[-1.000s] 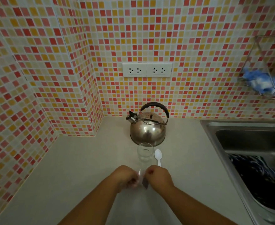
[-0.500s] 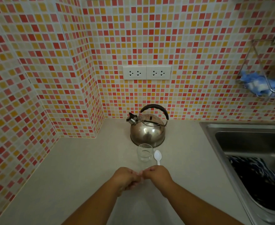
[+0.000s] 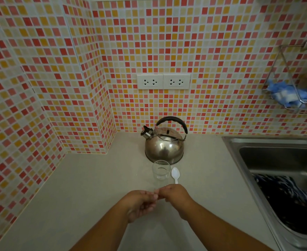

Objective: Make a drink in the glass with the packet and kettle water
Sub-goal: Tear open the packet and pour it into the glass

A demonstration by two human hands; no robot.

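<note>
Left hand: was over the near part of the tabletop, fingers curled inward, its fingertips meeting those of the other hand; whatever was pinched there was too hidden to make out, so whether it was clamped on anything cannot be told.
Right hand: was just beside the left one, knuckles up, fingers bent and drawn together at the meeting point; what it gripped, if anything, cannot be told either.
Packet: could not be picked out; if present, it was concealed between the fingers of the two hands.
Glass: stood upright on the tabletop, clear, just beyond the hands and directly in front of the kettle, apart from both hands.
Spoon: white plastic, lay flat just to the right of the glass, bowl pointing toward the kettle, handle end running toward the right hand.
Kettle: shiny metal with a black arched handle, sat near the back wall, spout pointing left, lid on.
Tabletop: pale beige, running into a tiled corner on the left.
Sink: steel, set into the right side, with a dark striped cloth lying in the basin.
Sockets: two white double outlets were on the mosaic wall above the kettle.
Wire rack: hung on the wall at the far right, holding a blue and white cloth.
</note>
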